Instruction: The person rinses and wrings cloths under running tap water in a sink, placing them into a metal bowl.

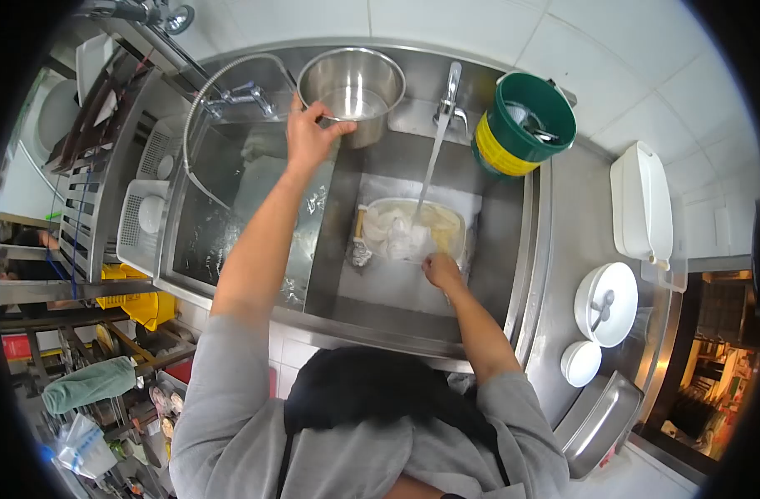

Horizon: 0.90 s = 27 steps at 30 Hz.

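My left hand (312, 140) grips the near left rim of a round stainless steel pot (372, 125), at the back of the sinks above the divider. The inside of the pot is shiny, with no contents that I can make out. My right hand (442, 272) is low in the right sink basin (380, 291), fingers curled, at the front right edge of a pale oval tub (461, 241). What those fingers pinch is hidden. White and yellowish material, perhaps cloth, lies in the tub (397, 234). Water runs onto it from the faucet (453, 83). A scrubber with a wooden handle (360, 224) lies beside the tub.
The left basin (268, 208) holds water, with a spray hose (193, 108) arching over it. A green bucket with a yellow band (513, 145) holds utensils at the back right. On the right counter are white bowls (609, 291), a white container (642, 204) and a steel pan (600, 424).
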Motion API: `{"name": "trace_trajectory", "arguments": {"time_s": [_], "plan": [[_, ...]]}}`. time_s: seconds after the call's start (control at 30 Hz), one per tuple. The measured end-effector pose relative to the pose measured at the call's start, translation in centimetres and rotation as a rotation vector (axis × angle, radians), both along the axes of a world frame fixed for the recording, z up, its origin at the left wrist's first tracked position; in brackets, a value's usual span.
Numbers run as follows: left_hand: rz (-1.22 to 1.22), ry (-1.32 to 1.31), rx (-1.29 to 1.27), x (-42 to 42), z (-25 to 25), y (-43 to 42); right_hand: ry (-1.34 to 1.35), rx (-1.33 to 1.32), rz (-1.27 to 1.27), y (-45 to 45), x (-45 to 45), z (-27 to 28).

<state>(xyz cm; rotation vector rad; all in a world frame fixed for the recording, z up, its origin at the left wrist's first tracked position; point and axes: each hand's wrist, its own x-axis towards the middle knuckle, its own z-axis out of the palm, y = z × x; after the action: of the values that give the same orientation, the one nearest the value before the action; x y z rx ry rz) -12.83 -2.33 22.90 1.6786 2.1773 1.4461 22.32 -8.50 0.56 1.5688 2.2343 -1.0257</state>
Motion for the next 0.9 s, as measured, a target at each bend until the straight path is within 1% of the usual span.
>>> {"name": "trace_trajectory", "arguments": {"time_s": [0.03, 0.07, 0.1, 0.17, 0.2, 0.23, 0.3, 0.4, 0.43, 0.5, 0.53, 0.6, 0.63, 0.67, 0.73, 0.77, 0.8, 0.9], "plan": [[0.007, -0.024, -0.058, -0.2, -0.7, 0.1, -0.007, -0.040, -0.012, -0.1, 0.2, 0.1], [-0.006, 0.056, 0.039, -0.7, -2.2, 0.3, 0.007, -0.022, -0.015, -0.4, 0.5, -0.4], [-0.037, 0.031, 0.044, -1.2, -3.7, 0.3, 0.024, 0.001, -0.018, -0.4, 0.4, -1.0], [-0.091, -0.010, 0.071, -1.5, -4.4, 0.4, 0.040, 0.047, 0.007, -0.1, -0.2, -1.3], [-0.102, 0.074, 0.125, -1.5, -5.0, 0.4, 0.036, 0.067, 0.036, 0.0, -0.5, -1.1], [-0.098, 0.032, 0.103, -1.6, -5.4, 0.3, 0.033, 0.089, 0.069, 0.4, -1.1, -0.7], [-0.081, -0.050, 0.056, -1.8, -6.0, -0.2, -0.015, 0.156, 0.191, 1.3, -2.6, 0.1], [-0.044, 0.043, 0.053, -2.0, -6.8, -0.4, -0.099, 0.231, 0.380, 3.3, -4.9, -1.0], [-0.015, 0.019, 0.056, -1.5, -6.4, -0.6, -0.126, 0.254, 0.444, 3.8, -5.5, -1.7], [0.043, -0.023, 0.063, 0.2, -5.5, -1.2, -0.187, 0.174, 0.447, 4.8, -6.6, -3.0], [0.076, -0.080, 0.056, 0.5, -5.8, -2.0, -0.217, 0.137, 0.447, 5.3, -7.3, -3.7], [0.148, -0.197, 0.036, 1.6, -6.8, -4.6, -0.325, -0.035, 0.399, 5.6, -9.0, -2.3], [0.103, 0.044, -0.093, 1.9, -7.9, -6.6, -0.375, -0.115, 0.373, 6.1, -10.0, -2.2], [0.050, 0.282, -0.224, 2.3, -9.2, -8.8, -0.445, -0.212, 0.425, 6.9, -10.8, -5.2], [-0.032, 0.335, -0.559, 4.6, -10.0, -11.2, -0.584, -0.405, 0.525, 7.9, -11.9, -17.3], [-0.051, 0.347, -0.572, 4.9, -10.9, -11.6, -0.567, -0.431, 0.528, 8.2, -11.8, -20.7], [-0.072, 0.360, -0.591, 5.0, -11.9, -12.2, -0.500, -0.417, 0.511, 8.4, -11.9, -21.9], [-0.091, 0.386, -0.595, 4.8, -13.1, -12.6, -0.317, -0.275, 0.460, 8.3, -11.0, -22.5]]}}
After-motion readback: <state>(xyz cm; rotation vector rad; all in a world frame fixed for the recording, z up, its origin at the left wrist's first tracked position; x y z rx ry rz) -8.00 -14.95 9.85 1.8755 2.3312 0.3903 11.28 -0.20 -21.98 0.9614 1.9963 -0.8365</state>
